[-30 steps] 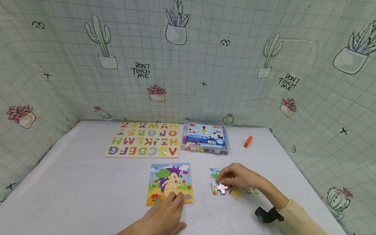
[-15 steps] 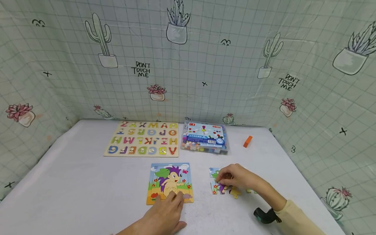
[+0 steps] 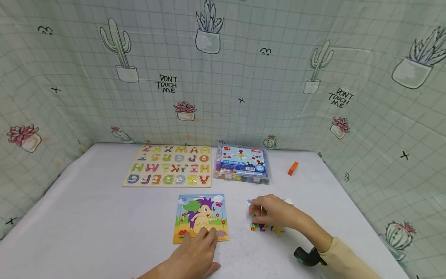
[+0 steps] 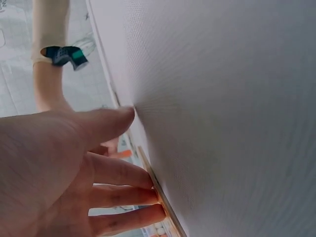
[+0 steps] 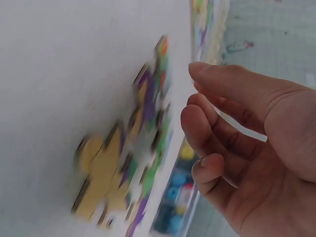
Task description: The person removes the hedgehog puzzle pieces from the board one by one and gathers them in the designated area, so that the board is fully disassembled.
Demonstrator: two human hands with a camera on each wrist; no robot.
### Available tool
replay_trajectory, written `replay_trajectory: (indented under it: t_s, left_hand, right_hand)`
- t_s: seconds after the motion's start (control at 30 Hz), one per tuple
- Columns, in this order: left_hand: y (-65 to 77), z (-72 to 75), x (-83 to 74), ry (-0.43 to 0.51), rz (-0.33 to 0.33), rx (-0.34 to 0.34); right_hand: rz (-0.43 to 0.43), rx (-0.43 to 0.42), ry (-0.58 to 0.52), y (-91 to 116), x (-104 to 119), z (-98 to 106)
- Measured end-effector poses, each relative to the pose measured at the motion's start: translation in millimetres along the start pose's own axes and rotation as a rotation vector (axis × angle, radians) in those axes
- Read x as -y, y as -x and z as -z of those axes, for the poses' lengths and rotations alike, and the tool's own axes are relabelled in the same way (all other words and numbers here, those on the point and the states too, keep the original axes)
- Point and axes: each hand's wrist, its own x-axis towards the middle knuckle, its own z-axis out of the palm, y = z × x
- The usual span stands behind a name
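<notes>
A square hedgehog picture puzzle board (image 3: 177,237) lies in the middle of the table. My left hand (image 3: 196,252) rests with its fingertips on the board's near edge; the left wrist view shows those fingers (image 4: 123,197) straight against its side. To the right, my right hand (image 3: 275,211) hovers over a group of jigsaw pieces, partly hiding them. Its fingers bend loosely, the thumb stands apart, and nothing shows between them in the right wrist view. Among the pieces are a yellow one (image 5: 101,173) and a purple one (image 5: 148,101), lying flat close together.
Behind the board lie a wooden alphabet board (image 3: 167,184) and a clear plastic box (image 3: 242,162) of coloured beads. An orange block (image 3: 293,168) sits at the back right. A patterned cloth wall (image 3: 223,85) encloses the table's back and sides.
A shiny, tilted piece under the right fingers came to lie flat. The right hand has since shifted slightly left, its thumb and fingers spread apart. My left hand has stayed on the board.
</notes>
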Motion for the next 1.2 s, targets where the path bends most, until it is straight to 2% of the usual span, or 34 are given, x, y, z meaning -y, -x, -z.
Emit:
replay_trajectory:
  t_s: [0.2, 0.5, 0.63, 0.77, 0.83, 0.97, 1.1, 1.2]
  left_hand:
    - [1.4, -0.6, 2.1, 0.008, -0.014, -0.024]
    - [2.2, 5.5, 11.4, 0.139, -0.039, 0.09]
    - [4.7, 5.9, 12.6, 0.144, -0.039, 0.075]
    - [8.8, 7.3, 17.2, 0.126, -0.074, 0.031]
    - [10.3, 8.7, 20.6, 0.146, -0.085, 0.034]
    - [9.9, 9.2, 24.1, 0.181, -0.074, 0.091]
    - [8.0, 7.9, 22.9, 0.173, -0.037, 0.153]
    - [7.5, 7.3, 22.3, 0.165, -0.019, 0.164]
  right_hand:
    - [-0.007, 0.026, 0.002, -19.9, 25.8, -13.9]
    - [0.053, 0.035, 0.14, -44.8, 56.3, -43.4]
    - [0.041, 0.031, 0.169, -50.3, 61.0, -46.2]
    - [0.045, 0.034, 0.173, -55.4, 63.4, -46.0]
    - [0.045, 0.042, 0.162, -57.4, 64.5, -45.7]
    - [0.026, 0.046, 0.133, -58.5, 65.8, -45.5]
    - [-0.009, 0.033, 0.093, -58.4, 66.0, -45.5]
    - [-0.026, 0.023, 0.069, -58.5, 65.9, -45.2]
